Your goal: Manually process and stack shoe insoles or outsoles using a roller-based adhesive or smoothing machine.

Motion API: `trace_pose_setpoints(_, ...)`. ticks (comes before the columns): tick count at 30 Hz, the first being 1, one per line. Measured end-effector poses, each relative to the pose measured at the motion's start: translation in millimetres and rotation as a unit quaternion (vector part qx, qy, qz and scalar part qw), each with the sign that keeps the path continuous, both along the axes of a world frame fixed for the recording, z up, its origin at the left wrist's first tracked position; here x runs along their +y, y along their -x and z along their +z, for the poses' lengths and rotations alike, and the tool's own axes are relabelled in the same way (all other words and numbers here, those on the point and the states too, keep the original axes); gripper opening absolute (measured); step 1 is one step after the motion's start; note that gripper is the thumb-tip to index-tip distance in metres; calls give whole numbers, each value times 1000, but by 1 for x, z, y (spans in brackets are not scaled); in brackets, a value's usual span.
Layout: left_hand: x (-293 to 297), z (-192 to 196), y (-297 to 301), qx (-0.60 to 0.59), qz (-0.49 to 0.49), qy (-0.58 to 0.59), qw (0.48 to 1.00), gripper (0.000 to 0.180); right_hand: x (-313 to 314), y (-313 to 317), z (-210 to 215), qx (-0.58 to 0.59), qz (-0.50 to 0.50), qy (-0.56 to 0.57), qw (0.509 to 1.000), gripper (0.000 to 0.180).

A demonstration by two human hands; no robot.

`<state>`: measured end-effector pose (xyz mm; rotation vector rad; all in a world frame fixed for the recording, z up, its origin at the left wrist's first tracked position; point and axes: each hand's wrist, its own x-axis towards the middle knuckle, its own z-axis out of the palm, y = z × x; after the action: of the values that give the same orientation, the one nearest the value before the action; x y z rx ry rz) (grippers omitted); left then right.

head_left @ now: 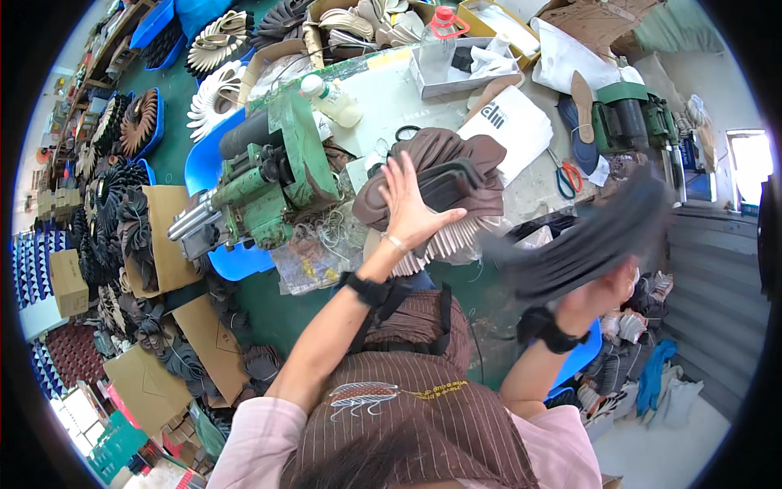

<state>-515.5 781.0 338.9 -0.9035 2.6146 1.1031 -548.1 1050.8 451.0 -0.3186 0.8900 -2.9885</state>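
Observation:
My left hand (410, 210) lies with fingers spread against a pile of brown shoe soles (487, 187) on the worktable; a dark strap circles its wrist. Beneath the pile show the pale edges of more soles (466, 235). Off to the right, my right hand (601, 292) is closed around a bundle of dark shoe soles (588, 232), raised in front of the table edge and smeared by motion. The bundle hides part of that hand's fingers.
Left of the pile stands a green machine (281, 175); another green machine (631, 118) is at the far right. Orange-handled scissors (568, 178), a white bag (511, 134), a capped bottle (330, 99) and a white box (460, 77) lie on the worktable (375, 77). Cardboard boxes (210, 342) crowd the left floor.

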Motion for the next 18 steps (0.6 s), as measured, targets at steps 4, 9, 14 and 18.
trace_pose_setpoints(4,-51,78,-54,274,-145,-658,686,125,-123,-42,6,-164,156,-190,955,58)
trace_pose_setpoints(9,-97,120,-142,199,58,-659,723,99,-233,-89,18,33,140,-436,888,48)
trace_pose_setpoints(14,-150,133,-230,356,151,-509,769,61,-303,-163,17,223,197,-511,806,59)
trace_pose_setpoints(18,-203,127,-303,382,264,-395,793,43,-370,-236,13,43,379,-380,843,64)
